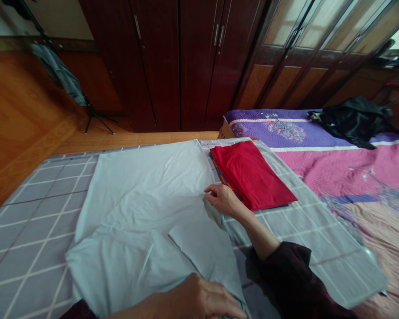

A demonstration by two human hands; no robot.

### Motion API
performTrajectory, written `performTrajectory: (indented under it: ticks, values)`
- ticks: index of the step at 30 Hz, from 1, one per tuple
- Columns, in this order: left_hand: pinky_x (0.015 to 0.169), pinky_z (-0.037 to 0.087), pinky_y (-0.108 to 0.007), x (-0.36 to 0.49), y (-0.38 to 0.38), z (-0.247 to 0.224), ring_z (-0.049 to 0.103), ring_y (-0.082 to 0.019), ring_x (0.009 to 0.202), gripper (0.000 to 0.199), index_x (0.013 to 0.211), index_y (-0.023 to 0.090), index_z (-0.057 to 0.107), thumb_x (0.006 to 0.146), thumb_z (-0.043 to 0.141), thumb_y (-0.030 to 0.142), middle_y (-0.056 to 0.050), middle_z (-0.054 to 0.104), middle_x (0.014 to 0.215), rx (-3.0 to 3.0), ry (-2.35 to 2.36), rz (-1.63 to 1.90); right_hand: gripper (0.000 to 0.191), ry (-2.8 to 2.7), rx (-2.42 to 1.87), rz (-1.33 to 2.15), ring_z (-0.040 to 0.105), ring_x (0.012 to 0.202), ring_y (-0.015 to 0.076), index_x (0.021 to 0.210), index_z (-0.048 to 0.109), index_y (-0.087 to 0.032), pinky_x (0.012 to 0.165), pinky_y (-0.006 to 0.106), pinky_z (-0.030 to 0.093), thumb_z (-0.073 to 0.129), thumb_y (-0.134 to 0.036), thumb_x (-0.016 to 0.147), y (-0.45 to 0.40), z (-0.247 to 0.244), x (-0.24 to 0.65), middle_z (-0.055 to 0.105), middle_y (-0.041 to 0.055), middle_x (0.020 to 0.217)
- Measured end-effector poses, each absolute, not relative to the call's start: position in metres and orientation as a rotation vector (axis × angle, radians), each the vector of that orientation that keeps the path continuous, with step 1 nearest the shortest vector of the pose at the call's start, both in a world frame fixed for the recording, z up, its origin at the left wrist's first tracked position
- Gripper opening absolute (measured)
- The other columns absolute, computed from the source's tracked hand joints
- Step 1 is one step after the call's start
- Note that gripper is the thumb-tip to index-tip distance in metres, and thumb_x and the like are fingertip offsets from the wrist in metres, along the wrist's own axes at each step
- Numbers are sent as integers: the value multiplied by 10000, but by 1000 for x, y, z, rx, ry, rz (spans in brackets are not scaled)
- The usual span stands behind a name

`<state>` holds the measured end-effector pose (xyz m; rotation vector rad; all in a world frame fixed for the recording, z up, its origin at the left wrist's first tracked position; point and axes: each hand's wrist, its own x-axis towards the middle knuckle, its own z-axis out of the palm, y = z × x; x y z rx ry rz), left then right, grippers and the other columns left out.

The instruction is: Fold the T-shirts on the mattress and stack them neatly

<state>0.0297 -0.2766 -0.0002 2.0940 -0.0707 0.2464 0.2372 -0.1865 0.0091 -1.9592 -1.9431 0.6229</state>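
Observation:
A pale blue-white cloth garment (146, 190) lies spread over the grey checked surface, with a sleeve-like flap folded inward on its right part. My right hand (222, 199) touches the garment's right edge, its fingers bent and pointing left; whether they pinch the fabric is too small to tell. At the bottom of the view my left hand (208, 299) rests at the garment's lower right edge, its fingers curled down and their tips hidden. A folded red cloth (252, 175) lies on other folded fabric just right of the garment.
The grey checked cover (29, 230) has its far edge near an orange tiled floor. Dark red wardrobes (199, 66) stand behind. To the right is a purple and pink bedspread (346, 168) with a black garment (355, 119) on it. A black tripod stand (93, 113) is at the back left.

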Motion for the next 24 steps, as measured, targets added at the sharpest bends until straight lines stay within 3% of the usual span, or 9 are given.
performTrajectory:
  ticks: [5, 7, 9, 12, 16, 20, 24]
  values:
    - [964, 406, -347, 22, -256, 10, 538, -209, 1086, 525, 1191, 220, 523, 707, 492, 18, -61, 573, 1229, 2471, 327, 359, 422, -1968, -1982, 697, 624, 694, 137, 1128, 652, -133, 619, 207, 414, 530, -128, 725, -193, 19, 243, 713, 46, 844]
    - [999, 377, -411, 18, -243, 9, 469, -256, 1172, 542, 1274, 191, 466, 753, 506, 44, -104, 495, 1318, 2620, 602, 351, 413, -1979, -2006, 700, 633, 710, 157, 1074, 683, -131, 639, 222, 422, 535, -102, 689, -194, 19, 242, 713, 57, 808]
    - [971, 390, -436, 15, -231, 6, 469, -279, 1154, 495, 1314, 146, 423, 829, 517, 114, -141, 503, 1285, 2682, 945, 310, 361, -1981, -2017, 694, 637, 722, 168, 973, 721, -144, 650, 231, 425, 526, -85, 675, -194, 18, 239, 713, 61, 784]
    - [867, 434, -412, 12, -217, 4, 529, -273, 1005, 339, 1182, 132, 515, 869, 560, 255, -112, 588, 1070, 2671, 1258, 145, 305, -1987, -1980, 697, 637, 748, 148, 879, 736, -181, 664, 210, 426, 511, -86, 697, -193, 17, 236, 718, 34, 804]
    - [781, 420, -335, 10, -210, 9, 555, -226, 877, 70, 864, 175, 560, 876, 550, 244, -49, 595, 884, 2617, 1285, 35, 287, -1993, -1963, 697, 630, 742, 123, 895, 729, -187, 659, 189, 423, 509, -101, 730, -190, 17, 236, 714, 11, 795]
    - [696, 390, -263, 9, -209, 19, 569, -169, 779, 120, 738, 196, 500, 851, 500, 155, -4, 592, 786, 2462, 1243, 75, 250, -2001, -2037, 666, 638, 747, 133, 928, 713, -173, 640, 194, 422, 531, -165, 757, -190, 16, 238, 713, 27, 806]
    - [617, 355, -231, 5, -204, 23, 590, -131, 667, 113, 762, 212, 483, 839, 453, 134, 37, 609, 706, 2339, 1268, 45, 314, -2014, -2173, 558, 654, 820, 179, 1038, 671, -179, 671, 231, 431, 523, -155, 763, -195, 14, 239, 714, 63, 880]
